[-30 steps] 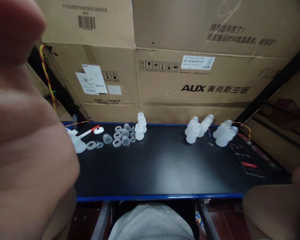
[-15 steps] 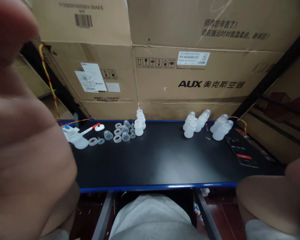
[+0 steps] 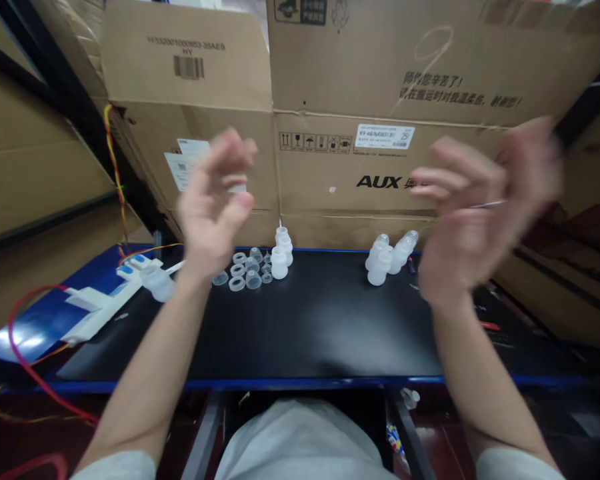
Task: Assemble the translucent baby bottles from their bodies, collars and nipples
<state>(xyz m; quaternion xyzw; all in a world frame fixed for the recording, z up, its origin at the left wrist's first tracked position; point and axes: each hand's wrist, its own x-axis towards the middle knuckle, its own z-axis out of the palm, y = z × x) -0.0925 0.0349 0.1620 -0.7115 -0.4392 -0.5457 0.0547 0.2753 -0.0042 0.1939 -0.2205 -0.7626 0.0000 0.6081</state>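
Note:
My left hand point(image 3: 215, 200) is raised above the left part of the black tabletop point(image 3: 320, 333), its fingers loosely bent and apart, with nothing in it. Below and beyond it lie several clear rings point(image 3: 237, 284), translucent domed caps point(image 3: 253, 279) and small clear pieces point(image 3: 267, 269). Beside these, white bottles point(image 3: 279, 263) stand in a short row. My right hand point(image 3: 480, 207), smeared by motion, is in the air on the right with fingers spread. A thin pale line crosses it; I cannot tell what that is. To its left stand capped bottles point(image 3: 379, 267).
At the far left, a translucent bottle point(image 3: 157, 283) lies by a white power strip point(image 3: 100, 307); a red cable point(image 3: 17, 340) loops over the edge. Cardboard boxes point(image 3: 330, 160) wall off the back. My right forearm partly covers a dark phone point(image 3: 500, 333).
Both hands have moved away from the camera, out over the table. The left was a large close shape at the left edge; the right was mostly at the right edge. The view has shifted slightly.

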